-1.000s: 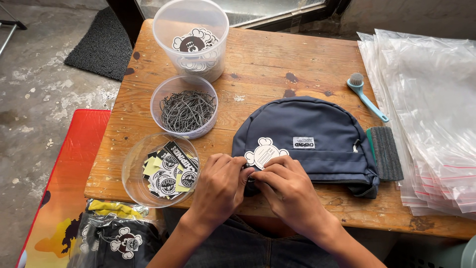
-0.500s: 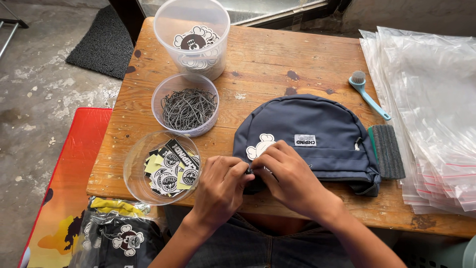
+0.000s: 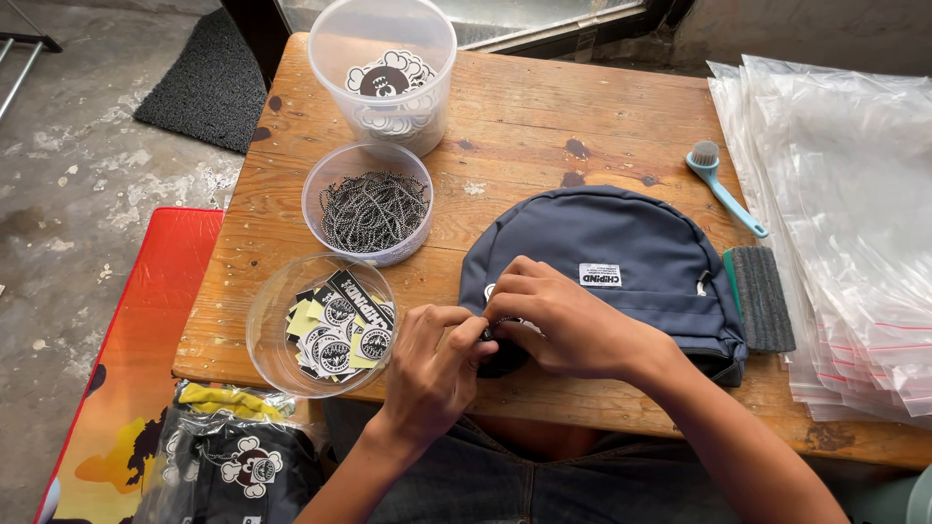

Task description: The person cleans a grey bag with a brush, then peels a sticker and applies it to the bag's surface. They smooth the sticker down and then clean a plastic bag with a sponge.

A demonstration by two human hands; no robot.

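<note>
Three tubs (image 3: 383,68) (clear plastic), one backpack (image 3: 621,247), one brush (image 3: 723,182).

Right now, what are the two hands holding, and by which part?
Both hands, left hand and right hand, pinch the near left edge of the dark blue fabric backpack lying on the wooden table. Any smaller item between the fingers is hidden.

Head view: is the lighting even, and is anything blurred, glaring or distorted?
Head view: soft daylight, sharp focus on both hands, left hand and right hand, at the navy backpack; mild glare on the stack of clear bags; the wooden table edges bow slightly, wide-lens distortion; no motion blur.
</note>
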